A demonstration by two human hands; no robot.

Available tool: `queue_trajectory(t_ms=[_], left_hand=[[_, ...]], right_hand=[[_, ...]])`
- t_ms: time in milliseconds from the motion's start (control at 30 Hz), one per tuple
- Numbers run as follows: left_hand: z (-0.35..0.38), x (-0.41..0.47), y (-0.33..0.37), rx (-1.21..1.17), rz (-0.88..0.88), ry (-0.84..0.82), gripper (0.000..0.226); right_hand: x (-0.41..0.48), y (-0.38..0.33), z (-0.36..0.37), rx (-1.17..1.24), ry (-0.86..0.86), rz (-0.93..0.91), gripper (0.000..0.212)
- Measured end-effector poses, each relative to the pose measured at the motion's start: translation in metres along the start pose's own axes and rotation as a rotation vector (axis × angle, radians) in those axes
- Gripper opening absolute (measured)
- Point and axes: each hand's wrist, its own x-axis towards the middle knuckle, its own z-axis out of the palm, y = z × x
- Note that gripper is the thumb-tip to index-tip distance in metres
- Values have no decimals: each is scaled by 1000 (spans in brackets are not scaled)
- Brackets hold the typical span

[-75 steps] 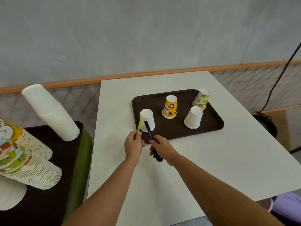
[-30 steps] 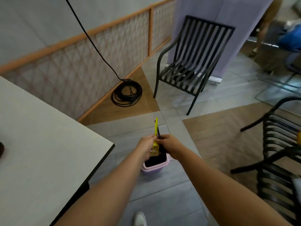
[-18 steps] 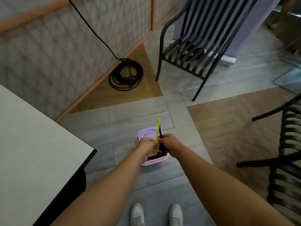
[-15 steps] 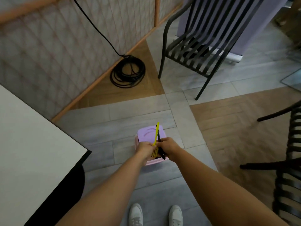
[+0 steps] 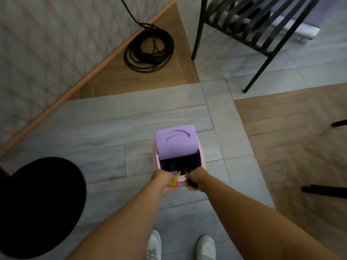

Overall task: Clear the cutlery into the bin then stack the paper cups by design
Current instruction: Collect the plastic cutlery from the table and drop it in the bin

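View from above, looking down a person's two bare forearms to a small pink bin [image 5: 201, 158] on a grey tiled floor [image 5: 105, 132]. The bin's purple lid [image 5: 176, 141] covers its far half; the near half is a dark opening.

Both hands meet at the bin's near rim. The left hand [image 5: 163, 182] has its fingers curled around a yellow plastic fork [image 5: 174, 180], whose end points into the opening. The right hand [image 5: 193, 181] has its fingers closed on a black utensil [image 5: 191, 183]. Only a short dark stub of it shows, so its kind is hard to make out.

Bare floor lies all around the bin, grey to its left and far side and wood-toned panels to its right. Beyond the bin to the left, a coiled black cable [image 5: 148, 47] lies at the foot of a lattice-patterned wall with a wooden skirting [image 5: 75, 85]. Beyond the bin to the right stands a black slatted chair [image 5: 244, 19], cut off by the top edge, with its legs well apart from the bin. Well to the bin's right, dark furniture legs [image 5: 323, 190] are cut off at the picture's edge.

To the near left of the bin is a large round black shape [image 5: 37, 203], too dark to identify. Nearer than the bin, between the forearms, are two white shoes [image 5: 154, 246].
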Motion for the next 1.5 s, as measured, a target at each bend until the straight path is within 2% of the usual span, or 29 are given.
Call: queue_trajectory(t_ms=[133, 200, 233, 333, 467, 733, 1000, 1133, 1267, 1500], left_hand=[[1, 38, -3, -112, 24, 79, 14], [3, 49, 0, -176, 19, 68, 10], [4, 50, 3, -185, 18, 45, 16], [1, 51, 9, -160, -4, -24, 39], [-3, 45, 15, -151, 1, -39, 47], [-9, 7, 42, -175, 137, 97, 35], [-10, -79, 82, -149, 348, 155, 25], [-18, -133, 100, -132, 455, 154, 19], [-38, -197, 113, -127, 608, 195, 17], [-96, -312, 111, -176, 839, 290, 13]], right_hand=[[35, -4, 6, 67, -35, 13, 25], [47, -7, 10, 110, -43, -29, 16], [52, -9, 12, 109, -32, -59, 10], [58, -10, 13, 96, -2, -77, 17], [48, -13, 7, 3, -57, -60, 33], [-7, -42, -5, -69, -104, -121, 18], [-97, -84, -16, -192, -91, -252, 12], [-154, -105, -19, -365, -71, -359, 19], [-217, -120, -20, -519, -77, -488, 29], [-322, -144, 10, -715, -138, -670, 27]])
